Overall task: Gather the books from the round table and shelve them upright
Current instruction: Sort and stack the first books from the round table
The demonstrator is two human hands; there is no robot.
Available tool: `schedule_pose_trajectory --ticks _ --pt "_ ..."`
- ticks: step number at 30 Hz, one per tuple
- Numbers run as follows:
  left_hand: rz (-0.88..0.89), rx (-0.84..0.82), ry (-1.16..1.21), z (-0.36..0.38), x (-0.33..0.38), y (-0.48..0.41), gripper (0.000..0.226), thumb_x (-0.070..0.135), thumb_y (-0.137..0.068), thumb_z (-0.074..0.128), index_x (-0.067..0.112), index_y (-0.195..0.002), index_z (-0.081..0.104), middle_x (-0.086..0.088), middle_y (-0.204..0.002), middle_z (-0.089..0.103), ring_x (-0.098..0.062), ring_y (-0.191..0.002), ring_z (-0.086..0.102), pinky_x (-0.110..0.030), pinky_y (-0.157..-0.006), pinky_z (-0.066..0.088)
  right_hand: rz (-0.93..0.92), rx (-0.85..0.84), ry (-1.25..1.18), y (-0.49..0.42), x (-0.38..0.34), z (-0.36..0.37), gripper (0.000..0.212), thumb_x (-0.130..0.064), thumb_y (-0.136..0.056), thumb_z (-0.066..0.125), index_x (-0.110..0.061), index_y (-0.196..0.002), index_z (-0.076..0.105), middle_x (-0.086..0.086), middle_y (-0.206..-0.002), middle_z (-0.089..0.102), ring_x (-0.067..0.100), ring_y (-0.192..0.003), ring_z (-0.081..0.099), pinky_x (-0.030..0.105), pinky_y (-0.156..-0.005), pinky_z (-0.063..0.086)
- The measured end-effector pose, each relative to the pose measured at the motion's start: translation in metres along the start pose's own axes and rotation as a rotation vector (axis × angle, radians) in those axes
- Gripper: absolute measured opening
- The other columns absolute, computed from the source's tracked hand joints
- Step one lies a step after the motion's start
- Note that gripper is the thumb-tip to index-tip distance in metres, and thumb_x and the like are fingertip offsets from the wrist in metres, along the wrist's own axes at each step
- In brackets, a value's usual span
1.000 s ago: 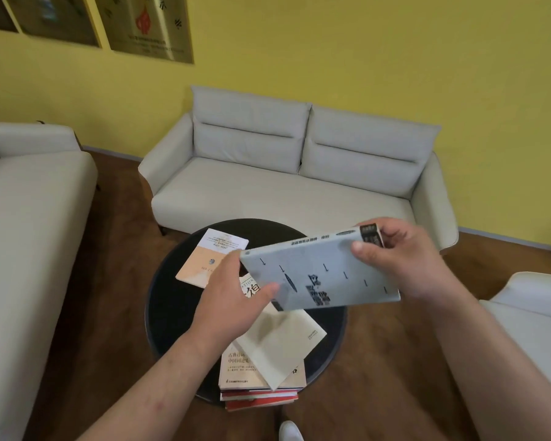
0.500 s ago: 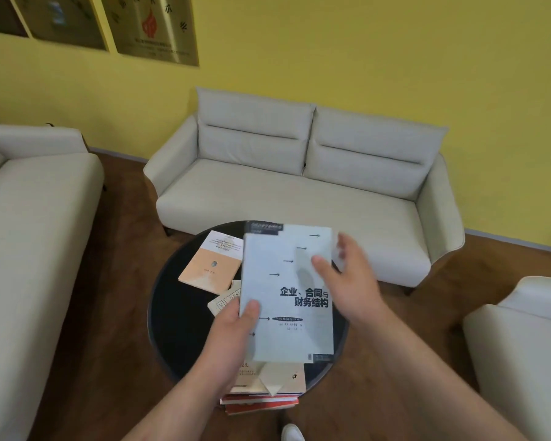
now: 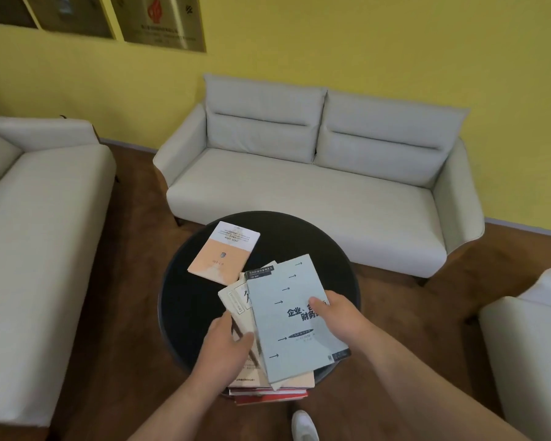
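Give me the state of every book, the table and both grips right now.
round table: holds every book in view.
pale blue book: flat, skewed, topmost on the stack.
cream book: flat beneath it, fanned out left.
red books: stack's bottom, overhanging the table's near edge.
peach book: flat, off the stack.
right grip: thumb on the blue cover, fingers hidden.
left grip: resting on the cream book, thumb spread.

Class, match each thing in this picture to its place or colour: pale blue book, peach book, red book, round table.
1 pale blue book
2 peach book
3 red book
4 round table

A bottom of the stack
B flat on the table, beyond the stack
C black
D top of the stack, held by the right hand

Pairs: 1-D, 2-B, 3-A, 4-C
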State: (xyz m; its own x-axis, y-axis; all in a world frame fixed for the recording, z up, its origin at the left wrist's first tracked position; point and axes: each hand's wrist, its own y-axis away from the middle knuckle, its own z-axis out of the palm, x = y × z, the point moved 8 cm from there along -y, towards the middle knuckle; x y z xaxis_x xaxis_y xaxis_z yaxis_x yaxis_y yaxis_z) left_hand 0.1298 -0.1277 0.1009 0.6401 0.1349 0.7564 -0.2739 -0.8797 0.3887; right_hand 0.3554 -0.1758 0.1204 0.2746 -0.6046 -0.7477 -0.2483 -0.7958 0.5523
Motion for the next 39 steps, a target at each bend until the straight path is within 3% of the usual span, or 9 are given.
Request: schedule_pose_trajectory --ticks 2,6,11,15,19,22,29,33,39 --pt "0.027 -0.022 0.025 0.003 0.009 -0.005 0.043 0.033 -0.098 0.056 0.036 -0.138 0.042 0.009 -0.123 0.046 -0.01 -0.113 0.052 -0.031 -0.092 0.051 -0.006 0.015 -0.032 0.001 0.008 0.003 0.012 -0.035 -0.105 0.047 -0.029 -0.112 0.054 -0.01 -0.11 0.068 0.008 -0.092 0.067 0.02 -0.067 0.05" --pt "-0.013 -0.128 0.148 0.013 0.013 -0.016 0.054 0.036 -0.104 0.045 0.034 -0.153 0.023 0.002 -0.142 0.031 -0.009 -0.113 0.046 -0.014 -0.074 0.044 -0.004 0.04 -0.097 0.004 0.025 0.015 0.031 -0.037 -0.104 0.049 -0.028 -0.132 0.04 -0.016 -0.116 0.062 0.007 -0.099 0.066 0.018 -0.068 0.05" --pt "-0.066 -0.15 0.357 0.018 0.004 -0.021 0.049 0.038 -0.104 0.041 0.039 -0.151 0.026 0.008 -0.139 0.031 -0.015 -0.115 0.055 -0.033 -0.092 0.055 0.003 0.085 -0.148 0.003 0.033 0.021 0.027 -0.036 -0.102 0.053 -0.025 -0.127 0.046 -0.013 -0.117 0.063 0.006 -0.097 0.065 0.017 -0.066 0.049" --pt "-0.078 -0.207 0.57 0.025 -0.006 -0.025 0.045 0.044 -0.098 0.047 0.055 -0.14 0.04 0.004 -0.145 0.05 -0.025 -0.122 0.062 -0.052 -0.097 0.055 0.019 0.064 -0.185 0.002 0.033 0.031 0.029 -0.033 -0.1 0.057 -0.027 -0.127 0.047 -0.011 -0.123 0.064 0.007 -0.098 0.067 0.019 -0.064 0.053" --pt "-0.085 -0.233 0.703 0.025 0.0 -0.021 0.04 0.023 -0.107 0.041 0.054 -0.133 0.04 0.008 -0.129 0.066 -0.023 -0.113 0.069 -0.053 -0.094 0.056 0.009 0.04 -0.214 0.001 0.028 0.04 0.026 -0.03 -0.103 0.052 -0.036 -0.127 0.043 -0.016 -0.119 0.062 0.006 -0.098 0.066 0.015 -0.062 0.051" --pt "-0.103 -0.242 0.737 0.025 -0.003 -0.023 0.044 0.023 -0.106 0.043 0.05 -0.14 0.035 0.004 -0.132 0.065 -0.026 -0.112 0.07 -0.055 -0.094 0.056 0.026 0.03 -0.243 0.001 0.027 0.043 0.028 -0.028 -0.105 0.049 -0.039 -0.129 0.042 -0.017 -0.12 0.063 0.007 -0.1 0.067 0.017 -0.065 0.053" --pt "-0.129 -0.33 0.768 0.024 0.004 -0.028 0.047 0.026 -0.104 0.048 0.06 -0.131 0.031 0.002 -0.131 0.065 -0.028 -0.11 0.071 -0.057 -0.096 0.054 0.036 -0.08 -0.186 -0.006 0.022 0.047 0.038 -0.028 -0.104 0.05 -0.046 -0.136 0.039 -0.013 -0.124 0.068 0.012 -0.106 0.07 0.028 -0.079 0.06" --pt "-0.145 -0.331 0.795 0.02 0.006 -0.032 0.039 0.025 -0.105 0.046 0.062 -0.119 0.044 0.0 -0.127 0.069 -0.028 -0.108 0.072 -0.057 -0.094 0.055 0.005 0.052 -0.135 -0.015 0.02 0.051 0.033 -0.034 -0.103 0.05 -0.037 -0.134 0.041 -0.003 -0.134 0.058 0.012 -0.106 0.065 0.023 -0.073 0.053" --pt "-0.137 -0.325 0.95 0.026 0.001 -0.026 0.045 0.019 -0.105 0.044 0.05 -0.137 0.045 -0.003 -0.134 0.066 -0.033 -0.115 0.068 -0.061 -0.1 0.05 0.103 0.157 -0.37 -0.002 0.027 0.056 0.032 -0.03 -0.105 0.048 -0.029 -0.136 0.038 0.0 -0.118 0.066 0.012 -0.09 0.071 0.019 -0.056 0.053"
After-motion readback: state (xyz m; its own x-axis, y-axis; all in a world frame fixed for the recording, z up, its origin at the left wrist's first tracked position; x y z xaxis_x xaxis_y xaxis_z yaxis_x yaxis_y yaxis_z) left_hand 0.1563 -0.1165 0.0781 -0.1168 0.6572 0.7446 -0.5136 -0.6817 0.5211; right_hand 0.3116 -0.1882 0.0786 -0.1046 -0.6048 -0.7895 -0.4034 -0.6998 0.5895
